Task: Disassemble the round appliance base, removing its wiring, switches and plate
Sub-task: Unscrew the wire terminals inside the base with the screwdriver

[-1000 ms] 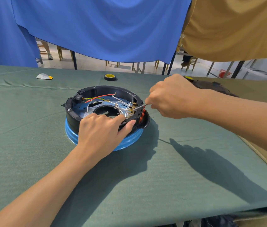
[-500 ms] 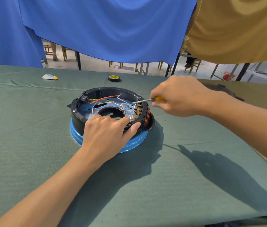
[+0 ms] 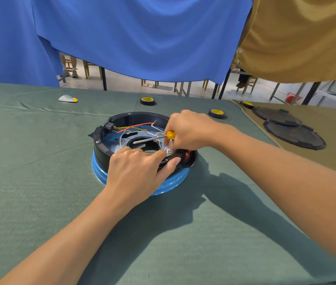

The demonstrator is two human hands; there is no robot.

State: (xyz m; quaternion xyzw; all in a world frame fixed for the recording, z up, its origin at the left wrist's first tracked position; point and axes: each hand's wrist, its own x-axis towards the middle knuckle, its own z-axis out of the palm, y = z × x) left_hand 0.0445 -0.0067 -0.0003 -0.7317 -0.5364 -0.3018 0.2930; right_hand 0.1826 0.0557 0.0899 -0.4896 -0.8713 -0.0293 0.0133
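Note:
The round appliance base [image 3: 101,145], black with a blue lower ring, lies open side up on the green cloth. Red, yellow-green and white wires [image 3: 136,126] cross its inside above a blue metal plate [image 3: 111,138]. My left hand [image 3: 138,171] grips the near rim, thumb outside and fingers inside. My right hand [image 3: 189,130] is shut on a yellow-handled screwdriver [image 3: 152,138], whose shaft points left over the centre hole. Orange-red switches [image 3: 186,155] show at the right rim, partly hidden by my hands.
Two rolls of black-and-yellow tape [image 3: 147,100] [image 3: 216,113] lie behind the base. A white-and-yellow scrap [image 3: 68,98] lies at the far left. Two black round covers [image 3: 293,135] rest on the brown cloth at right. Blue and tan cloths hang behind the table.
My right hand has moved left over the base and swung the screwdriver, so its tip now reaches over the centre hole. The left hand keeps its grip on the rim.

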